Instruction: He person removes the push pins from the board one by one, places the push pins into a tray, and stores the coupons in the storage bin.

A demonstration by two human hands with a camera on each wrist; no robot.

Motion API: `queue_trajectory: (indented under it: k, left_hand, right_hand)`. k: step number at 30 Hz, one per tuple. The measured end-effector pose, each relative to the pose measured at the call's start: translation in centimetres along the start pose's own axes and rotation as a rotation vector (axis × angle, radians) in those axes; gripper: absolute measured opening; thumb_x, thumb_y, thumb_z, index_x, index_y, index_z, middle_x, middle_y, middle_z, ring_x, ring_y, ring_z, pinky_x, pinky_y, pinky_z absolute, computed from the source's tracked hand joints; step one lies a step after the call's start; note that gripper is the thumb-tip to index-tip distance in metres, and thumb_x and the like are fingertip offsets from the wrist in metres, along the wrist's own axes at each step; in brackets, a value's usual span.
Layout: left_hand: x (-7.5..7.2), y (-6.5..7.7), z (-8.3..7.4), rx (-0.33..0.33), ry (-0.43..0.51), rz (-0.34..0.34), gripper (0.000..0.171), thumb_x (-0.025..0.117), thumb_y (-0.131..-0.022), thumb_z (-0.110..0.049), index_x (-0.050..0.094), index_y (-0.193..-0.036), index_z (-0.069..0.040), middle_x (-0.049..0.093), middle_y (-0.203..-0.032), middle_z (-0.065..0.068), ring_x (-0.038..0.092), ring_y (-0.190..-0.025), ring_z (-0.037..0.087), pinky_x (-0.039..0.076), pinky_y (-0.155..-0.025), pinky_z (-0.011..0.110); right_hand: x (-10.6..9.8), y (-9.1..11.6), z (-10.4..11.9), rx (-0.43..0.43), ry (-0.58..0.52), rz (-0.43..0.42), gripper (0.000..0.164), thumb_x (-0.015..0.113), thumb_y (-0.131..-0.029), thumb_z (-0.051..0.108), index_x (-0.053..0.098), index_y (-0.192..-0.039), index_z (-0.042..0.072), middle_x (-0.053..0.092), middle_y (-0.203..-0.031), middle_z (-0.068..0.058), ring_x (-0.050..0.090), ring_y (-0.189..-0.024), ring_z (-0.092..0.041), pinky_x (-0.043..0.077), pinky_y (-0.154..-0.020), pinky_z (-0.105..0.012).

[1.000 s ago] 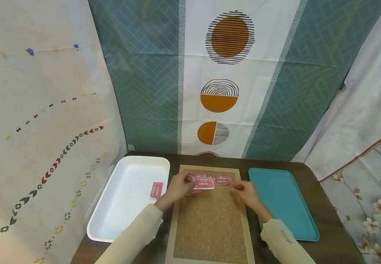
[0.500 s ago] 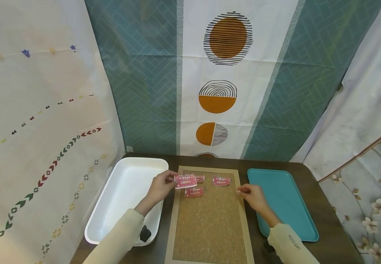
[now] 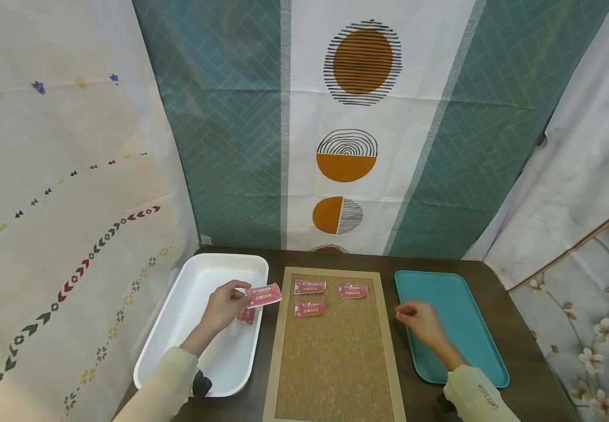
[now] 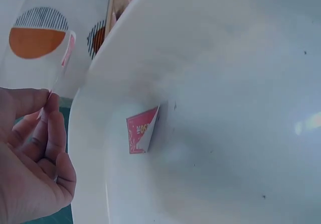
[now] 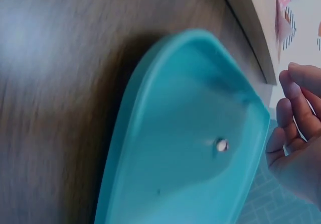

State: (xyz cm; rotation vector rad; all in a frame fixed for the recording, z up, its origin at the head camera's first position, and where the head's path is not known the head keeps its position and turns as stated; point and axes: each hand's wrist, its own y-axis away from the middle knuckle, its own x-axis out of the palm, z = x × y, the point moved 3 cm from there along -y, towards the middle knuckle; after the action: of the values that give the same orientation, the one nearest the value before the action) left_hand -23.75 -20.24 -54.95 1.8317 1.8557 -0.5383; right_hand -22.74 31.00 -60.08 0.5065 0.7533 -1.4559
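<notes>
My left hand [image 3: 225, 305] pinches a pink-and-white paper coupon [image 3: 264, 295] by its left end, over the right side of the white tray [image 3: 148, 357]. In the left wrist view this coupon is seen nearly edge-on, above the thumb and forefinger. Another pink coupon [image 4: 140, 129] lies in the tray with a corner curled up. My right hand [image 3: 422, 321] is at the left edge of the teal tray [image 3: 459, 328], thumb and forefinger together on a tiny thumbtack-like speck, mostly hidden by the fingertips. A small shiny round tack [image 5: 221, 144] sits inside the teal tray.
Between the trays lies a wood-framed cork board [image 3: 341, 363]. Three pink coupons are on its upper part: upper left [image 3: 310, 286], below that one [image 3: 309, 308], and upper right [image 3: 353, 291]. Patterned cloths [image 3: 241, 146] hang behind the dark wooden table [image 3: 531, 351].
My left hand has carried the coupon leftward from the board to over the white tray. My right hand has moved right, away from the board to the teal tray's edge.
</notes>
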Motion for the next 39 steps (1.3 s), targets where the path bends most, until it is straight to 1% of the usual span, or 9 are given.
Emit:
queue_trajectory:
  k: [4, 7, 10, 12, 17, 22, 26, 32, 39]
  left_hand:
    - [-0.9, -0.2, 1.0, -0.023, -0.023, 0.017, 0.031, 0.075, -0.097, -0.012, 0.07, -0.127, -0.006, 0.074, -0.098, 0.01, 0.067, -0.084, 0.021, 0.054, -0.069, 0.03]
    - [-1.5, -0.4, 1.6, -0.031, -0.04, 0.031, 0.031, 0.074, -0.097, -0.012, 0.069, -0.127, -0.004, 0.074, -0.099, 0.012, 0.067, -0.084, 0.022, 0.055, -0.069, 0.031]
    - [-2.1, -0.5, 2.1, -0.036, -0.061, 0.036, 0.031, 0.074, -0.097, -0.012, 0.069, -0.127, -0.003, 0.075, -0.1, 0.012, 0.068, -0.084, 0.022, 0.056, -0.069, 0.031]
    - [-2.5, -0.5, 2.4, -0.041, -0.074, 0.037, 0.031, 0.074, -0.097, -0.012, 0.069, -0.126, -0.003, 0.075, -0.099, 0.013, 0.067, -0.083, 0.022, 0.055, -0.069, 0.032]
    - [-3.2, -0.6, 3.3, -0.064, -0.118, 0.056, 0.032, 0.072, -0.097, -0.014, 0.068, -0.126, 0.0, 0.073, -0.094, 0.011, 0.067, -0.081, 0.024, 0.054, -0.066, 0.031]
    - [-3.2, -0.6, 4.4, -0.101, -0.159, 0.09, 0.033, 0.072, -0.097, -0.014, 0.067, -0.126, 0.001, 0.071, -0.091, 0.009, 0.065, -0.08, 0.023, 0.054, -0.065, 0.032]
    - [-2.9, -0.6, 5.0, -0.13, -0.19, 0.116, 0.033, 0.071, -0.097, -0.012, 0.067, -0.126, 0.001, 0.069, -0.092, 0.009, 0.063, -0.08, 0.021, 0.054, -0.066, 0.032]
    - [-2.6, -0.4, 5.3, -0.142, -0.212, 0.137, 0.031, 0.071, -0.095, -0.01, 0.068, -0.125, 0.001, 0.068, -0.091, 0.008, 0.064, -0.08, 0.021, 0.053, -0.067, 0.032]
    - [-2.4, -0.4, 5.2, -0.147, -0.234, 0.138, 0.031, 0.072, -0.094, -0.009, 0.068, -0.124, 0.0, 0.068, -0.091, 0.008, 0.063, -0.079, 0.02, 0.053, -0.067, 0.032]
  right_hand:
    - [-0.6, 0.5, -1.0, 0.017, 0.01, 0.013, 0.008, 0.079, -0.091, 0.003, 0.08, -0.099, 0.003, 0.078, -0.091, -0.006, 0.071, -0.085, -0.021, 0.054, -0.07, -0.03]
    - [-1.1, 0.9, -1.5, 0.032, -0.011, 0.019, 0.007, 0.079, -0.092, 0.004, 0.079, -0.098, 0.003, 0.078, -0.09, -0.007, 0.068, -0.076, -0.016, 0.054, -0.061, -0.03]
    - [-1.4, 1.2, -1.9, 0.028, -0.02, 0.005, 0.006, 0.08, -0.09, 0.005, 0.079, -0.096, 0.002, 0.077, -0.087, -0.008, 0.065, -0.072, -0.011, 0.051, -0.057, -0.029]
    - [-1.6, 1.3, -2.2, 0.012, -0.004, 0.0, 0.006, 0.081, -0.089, 0.005, 0.078, -0.094, 0.002, 0.077, -0.087, -0.009, 0.065, -0.073, -0.01, 0.051, -0.059, -0.029]
    - [-1.9, 1.8, -2.8, 0.03, 0.057, -0.004, 0.006, 0.082, -0.086, 0.001, 0.079, -0.091, 0.003, 0.078, -0.086, -0.008, 0.069, -0.077, -0.015, 0.053, -0.066, -0.029]
    - [-2.1, 2.5, -3.4, 0.05, 0.092, 0.011, 0.008, 0.081, -0.085, -0.002, 0.079, -0.091, 0.003, 0.078, -0.086, -0.008, 0.071, -0.077, -0.018, 0.054, -0.067, -0.031]
    - [-2.1, 2.9, -4.0, 0.054, 0.102, 0.035, 0.008, 0.083, -0.084, 0.0, 0.079, -0.089, 0.005, 0.076, -0.082, -0.004, 0.067, -0.075, -0.014, 0.053, -0.066, -0.031]
    - [-2.2, 3.1, -4.4, 0.069, 0.098, 0.071, 0.008, 0.083, -0.084, 0.001, 0.079, -0.088, 0.006, 0.074, -0.077, -0.001, 0.062, -0.067, -0.005, 0.049, -0.061, -0.027]
    - [-2.4, 3.2, -4.2, 0.067, 0.09, 0.081, 0.008, 0.083, -0.083, 0.0, 0.08, -0.088, 0.006, 0.073, -0.076, 0.0, 0.062, -0.068, -0.005, 0.049, -0.061, -0.027]
